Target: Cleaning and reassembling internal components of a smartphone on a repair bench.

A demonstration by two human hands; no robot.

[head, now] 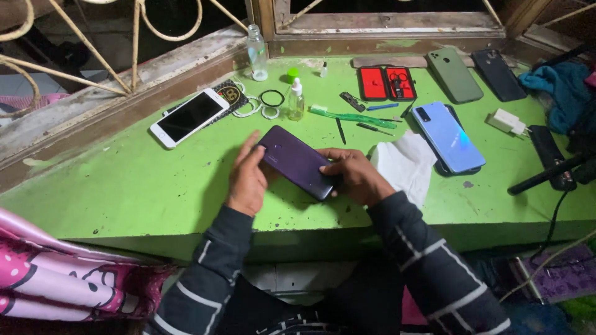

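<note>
A dark purple phone [296,162] lies back-up on the green table [124,186], held between both hands. My left hand [246,177] grips its upper left end, fingers along the edge. My right hand [355,174] clasps its lower right end. A white cloth [405,162] lies just right of my right hand.
A white phone [189,116] lies face-up at the left. A blue phone [447,136], a green phone [454,74] and a black phone [498,74] sit to the right. Small bottles [296,99], a green toothbrush [351,116], a red tool case [386,83], a white charger [508,121] and rings [271,98] lie behind.
</note>
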